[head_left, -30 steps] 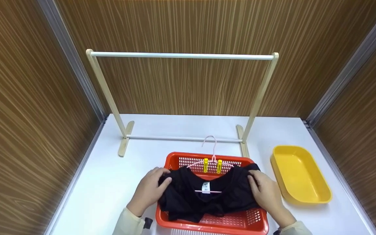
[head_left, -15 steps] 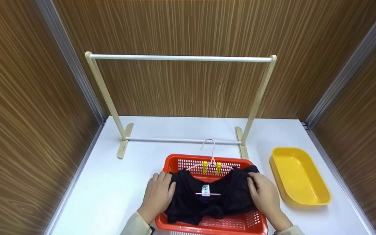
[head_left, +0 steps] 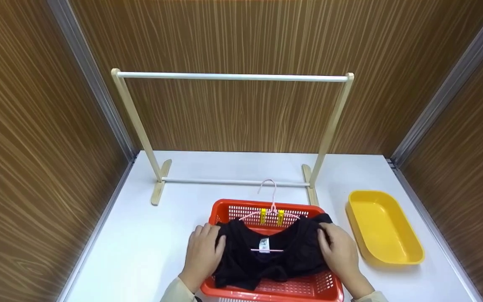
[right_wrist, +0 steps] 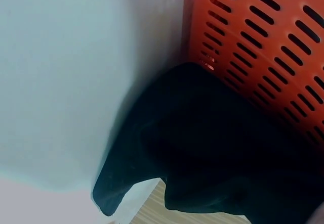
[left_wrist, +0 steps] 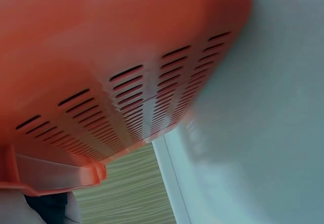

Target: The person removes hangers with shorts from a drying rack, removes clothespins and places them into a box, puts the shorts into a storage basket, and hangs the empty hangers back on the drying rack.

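A black shirt (head_left: 277, 266) with a white neck label lies over the red basket (head_left: 220, 209). Through its neckline runs a pink hanger (head_left: 273, 201), hook up, with two yellow clips (head_left: 280, 217) on its arms. My left hand (head_left: 201, 253) grips the shirt's left shoulder at the basket's left rim, fingertips hidden by the cloth. At the other shoulder my right hand (head_left: 341, 249) pinches the fabric between thumb and fingers. The left wrist view shows mostly the basket's outer wall (left_wrist: 126, 37); in the right wrist view a shirt part (right_wrist: 202, 138) hangs outside the slotted wall.
Behind the basket stands a rack with a white top rail (head_left: 233, 76) and wooden legs (head_left: 138, 126). A yellow tray (head_left: 377, 230) sits to the right on the white table (head_left: 141, 251). Wood-grain panels (head_left: 241, 117) enclose the table at the back and sides.
My left hand has moved inward to the right, bringing the shirt's left shoulder in with it. My right hand keeps its hold nearly in place.
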The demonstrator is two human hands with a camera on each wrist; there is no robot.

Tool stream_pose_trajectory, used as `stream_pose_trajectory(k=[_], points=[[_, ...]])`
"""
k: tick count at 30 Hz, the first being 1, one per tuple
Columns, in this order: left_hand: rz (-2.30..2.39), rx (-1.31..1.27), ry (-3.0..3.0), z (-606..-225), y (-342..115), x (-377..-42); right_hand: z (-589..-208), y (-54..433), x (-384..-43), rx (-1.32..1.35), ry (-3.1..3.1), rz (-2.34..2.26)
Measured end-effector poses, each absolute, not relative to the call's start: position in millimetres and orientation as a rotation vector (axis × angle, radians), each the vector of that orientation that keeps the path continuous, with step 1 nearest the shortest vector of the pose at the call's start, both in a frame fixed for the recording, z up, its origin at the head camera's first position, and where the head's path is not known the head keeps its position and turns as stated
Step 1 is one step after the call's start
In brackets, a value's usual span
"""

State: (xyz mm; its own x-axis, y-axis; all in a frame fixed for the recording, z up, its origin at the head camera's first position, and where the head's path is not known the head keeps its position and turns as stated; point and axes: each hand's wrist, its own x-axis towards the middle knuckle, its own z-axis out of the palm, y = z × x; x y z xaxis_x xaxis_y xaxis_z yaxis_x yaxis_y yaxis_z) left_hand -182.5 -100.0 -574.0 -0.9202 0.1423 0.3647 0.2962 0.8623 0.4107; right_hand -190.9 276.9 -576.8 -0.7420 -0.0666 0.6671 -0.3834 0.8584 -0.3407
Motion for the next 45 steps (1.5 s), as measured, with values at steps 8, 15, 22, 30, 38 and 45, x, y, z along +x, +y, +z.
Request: stream_pose_trajectory(k=[8,15,22,30,38,45], points=[[-0.658,-0.301,-2.695,-575.7,-97.4,-182.4,-577.3,278.1,-193.1,0.319,-2.365,0.605],[-0.677,-0.325,-2.688,-577.5,-100.8,-180.5,-583.1,276.1,-190.8,0.338,-2.329,0.598],[-0.651,-0.473,-2.683,-569.9,-119.6,-172.4,-588.4,271.2,-185.2,0.341,-2.339,0.586],[-0.652,-0.335,-2.863,-563.2,-129.7,-168.7,-584.9,272.9,-180.4,0.315,-2.35,0.582],[-0.719,-0.546,-2.869,-559.8,-140.2,-173.5,-579.8,274.9,-185.4,0.326,-2.341,0.576],[-0.763,-0.65,-2.894,-553.3,-147.2,-181.4,-577.9,277.6,-190.5,0.323,-2.336,0.582]])
